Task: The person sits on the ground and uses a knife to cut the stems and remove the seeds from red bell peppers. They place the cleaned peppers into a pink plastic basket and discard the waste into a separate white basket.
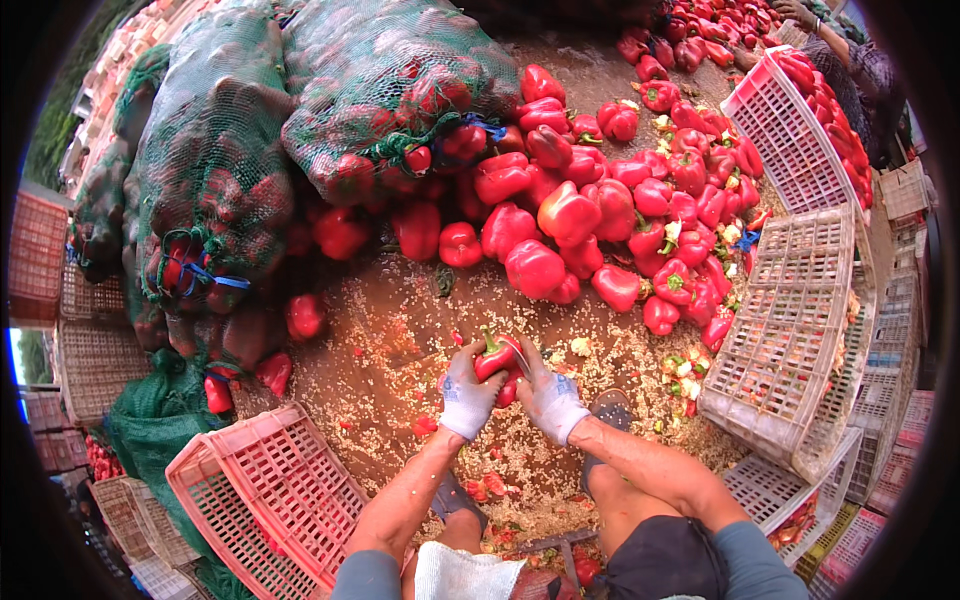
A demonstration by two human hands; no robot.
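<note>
Both my hands wear light gloves with darkened fingers and meet low in the middle of the picture. My left hand (469, 391) is closed around a red bell pepper (493, 363) with a green stem. At the pepper's right side is my right hand (550, 391), holding what looks like a thin metal blade (514, 351) against it; the handle is hidden. More red pepper shows just below, between the hands. Beyond them a large heap of red bell peppers (615, 214) spreads out, next to green mesh sacks (217, 142) filled with peppers.
Pale seeds and scraps litter the brown floor (360, 330). A pink plastic crate (281, 487) stands at lower left, dirty white crates (787, 322) at right. A pepper-filled crate (787, 127) is at upper right, near another person's arm (832, 41). Cut stem pieces (684, 375) lie right of my hands.
</note>
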